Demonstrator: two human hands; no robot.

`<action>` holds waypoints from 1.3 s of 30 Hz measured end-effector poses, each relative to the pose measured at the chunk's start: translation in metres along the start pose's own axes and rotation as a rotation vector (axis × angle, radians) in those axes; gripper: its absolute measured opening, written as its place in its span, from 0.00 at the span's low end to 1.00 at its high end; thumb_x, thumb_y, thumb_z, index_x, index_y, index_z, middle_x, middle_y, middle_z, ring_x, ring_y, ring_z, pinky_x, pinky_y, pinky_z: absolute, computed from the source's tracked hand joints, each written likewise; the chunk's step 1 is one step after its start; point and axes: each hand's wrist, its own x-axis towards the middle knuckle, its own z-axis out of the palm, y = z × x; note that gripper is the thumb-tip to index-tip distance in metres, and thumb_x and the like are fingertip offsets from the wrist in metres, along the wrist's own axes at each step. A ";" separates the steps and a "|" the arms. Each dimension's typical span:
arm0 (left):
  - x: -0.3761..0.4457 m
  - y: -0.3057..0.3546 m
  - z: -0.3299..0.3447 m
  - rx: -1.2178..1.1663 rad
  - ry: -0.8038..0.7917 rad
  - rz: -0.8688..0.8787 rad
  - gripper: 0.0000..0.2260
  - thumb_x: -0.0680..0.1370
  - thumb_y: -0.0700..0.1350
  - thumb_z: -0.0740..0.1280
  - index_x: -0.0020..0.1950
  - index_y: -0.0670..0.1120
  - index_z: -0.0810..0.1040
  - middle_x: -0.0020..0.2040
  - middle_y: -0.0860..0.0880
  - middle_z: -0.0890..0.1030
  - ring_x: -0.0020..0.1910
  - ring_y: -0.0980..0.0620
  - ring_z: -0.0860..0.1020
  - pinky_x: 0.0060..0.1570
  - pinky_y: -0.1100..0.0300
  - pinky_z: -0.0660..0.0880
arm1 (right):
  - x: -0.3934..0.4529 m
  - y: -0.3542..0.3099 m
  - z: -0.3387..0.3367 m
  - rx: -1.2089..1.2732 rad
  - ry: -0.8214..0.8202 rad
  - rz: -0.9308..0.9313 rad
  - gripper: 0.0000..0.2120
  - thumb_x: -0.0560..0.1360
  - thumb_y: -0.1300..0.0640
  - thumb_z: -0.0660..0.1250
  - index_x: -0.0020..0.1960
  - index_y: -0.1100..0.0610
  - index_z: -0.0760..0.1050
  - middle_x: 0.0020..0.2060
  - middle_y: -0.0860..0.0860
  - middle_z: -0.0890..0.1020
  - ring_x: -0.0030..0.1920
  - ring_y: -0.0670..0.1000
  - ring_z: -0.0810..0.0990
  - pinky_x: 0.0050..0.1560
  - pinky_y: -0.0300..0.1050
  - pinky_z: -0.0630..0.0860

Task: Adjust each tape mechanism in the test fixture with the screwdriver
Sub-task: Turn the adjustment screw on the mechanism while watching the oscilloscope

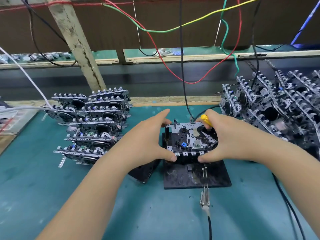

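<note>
Head view looks down on a green bench mat (52,196) where a black square test fixture plate (181,179) sits near the middle, and on it rests a grey-and-black metal tape mechanism (188,137) with a small blue square part on its near side. Both bare hands close in on that mechanism from either side. Left hand (145,137) has its thumb pressed on the near left corner and its fingers reaching over the far left edge, so it grips the mechanism between them. Right hand (232,137) mirrors it, thumb on the near right corner, while its curled fingers hold a small yellow-handled screwdriver (206,120) whose tip end is hidden behind the hand, above the far right part of the mechanism. A stack of similar metal mechanisms (93,123) stands on the mat to the left, well apart from the fixture, and a larger heap of mechanisms (277,108) lies to the right, near the right wrist. A metal probe clip on a black cable (205,198) lies just in front of the plate. Red, green and yellow wires (155,30) hang across the back above a wooden shelf rail (173,58).
</note>
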 end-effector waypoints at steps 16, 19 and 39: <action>-0.037 0.011 -0.014 0.174 0.430 -0.013 0.26 0.70 0.51 0.76 0.66 0.55 0.72 0.57 0.57 0.77 0.59 0.50 0.74 0.53 0.56 0.68 | -0.009 0.026 -0.011 0.021 0.012 0.067 0.36 0.56 0.43 0.85 0.47 0.44 0.60 0.69 0.37 0.74 0.59 0.41 0.73 0.45 0.37 0.68; -0.013 0.034 -0.015 0.064 0.267 0.245 0.21 0.72 0.50 0.77 0.63 0.54 0.75 0.63 0.58 0.77 0.63 0.55 0.73 0.61 0.58 0.68 | -0.013 0.025 -0.012 0.037 -0.003 0.068 0.34 0.59 0.45 0.85 0.47 0.44 0.60 0.68 0.34 0.71 0.47 0.32 0.74 0.39 0.29 0.66; 0.006 0.016 0.011 0.158 0.096 0.387 0.25 0.71 0.49 0.75 0.67 0.57 0.75 0.79 0.58 0.65 0.75 0.61 0.64 0.69 0.61 0.65 | -0.035 0.006 0.036 0.705 0.503 -0.037 0.13 0.79 0.53 0.65 0.43 0.52 0.62 0.50 0.40 0.86 0.63 0.38 0.78 0.63 0.46 0.71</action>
